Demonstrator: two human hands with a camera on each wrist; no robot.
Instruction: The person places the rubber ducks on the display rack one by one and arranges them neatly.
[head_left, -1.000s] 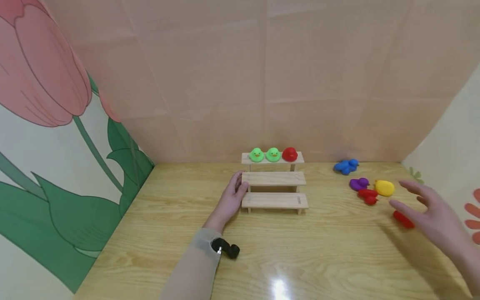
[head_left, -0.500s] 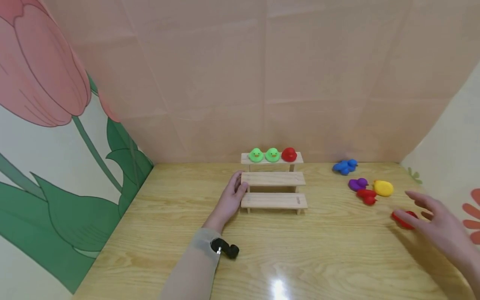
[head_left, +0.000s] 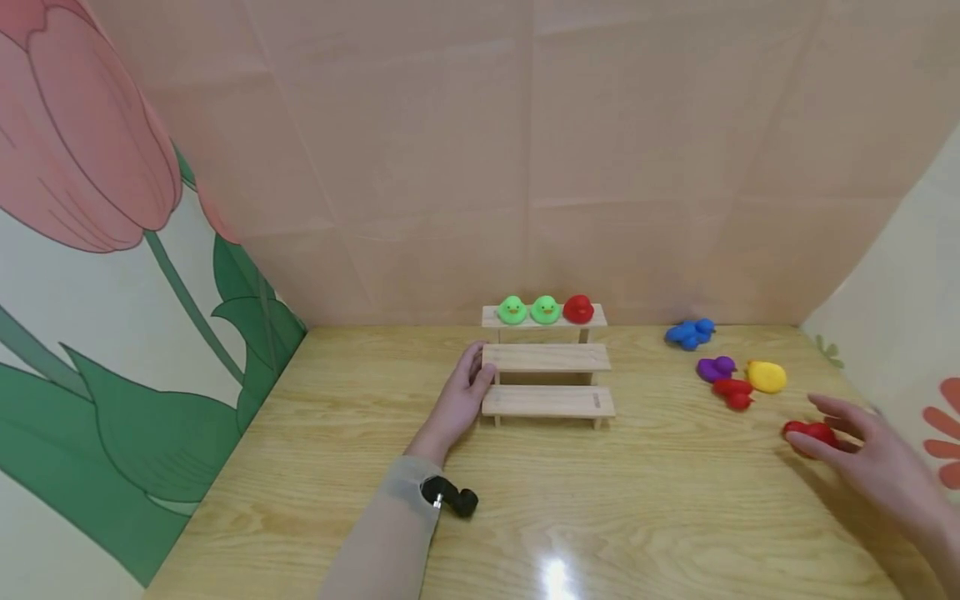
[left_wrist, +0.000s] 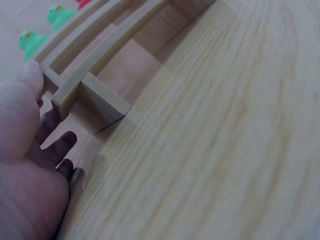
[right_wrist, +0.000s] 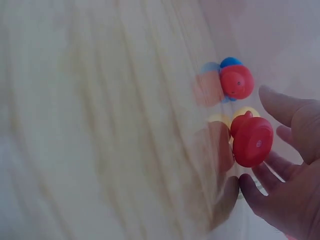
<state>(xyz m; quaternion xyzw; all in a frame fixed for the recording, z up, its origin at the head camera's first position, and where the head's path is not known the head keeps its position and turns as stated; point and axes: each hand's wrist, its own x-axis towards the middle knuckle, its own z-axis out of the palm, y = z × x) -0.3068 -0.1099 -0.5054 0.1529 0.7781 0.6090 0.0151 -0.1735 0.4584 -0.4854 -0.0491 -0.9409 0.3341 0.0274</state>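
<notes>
In the head view a three-tier wooden display stand [head_left: 547,401] stands mid-table. My left hand [head_left: 461,396] holds its left end, thumb against the tier edge and fingers round the side, as the left wrist view also shows. Far to the right, my right hand [head_left: 873,454] is spread around a red toy duck [head_left: 813,435] lying on the table. In the right wrist view the thumb stands apart from that duck, and the fingers are close beneath it; whether they touch it I cannot tell. Two green ducks [head_left: 528,311] and another red duck [head_left: 579,309] sit on the top tier.
More ducks lie tipped over at the right: blue [head_left: 690,333], purple [head_left: 717,368], yellow [head_left: 767,377] and red [head_left: 734,393]. A pinkish cloth wall [head_left: 420,167] closes the table's back. Flower-printed panels [head_left: 112,417] flank both sides.
My right hand has come down slightly and closer round the nearest red duck, which has turned a little on the table. The left hand has stayed on the stand.
</notes>
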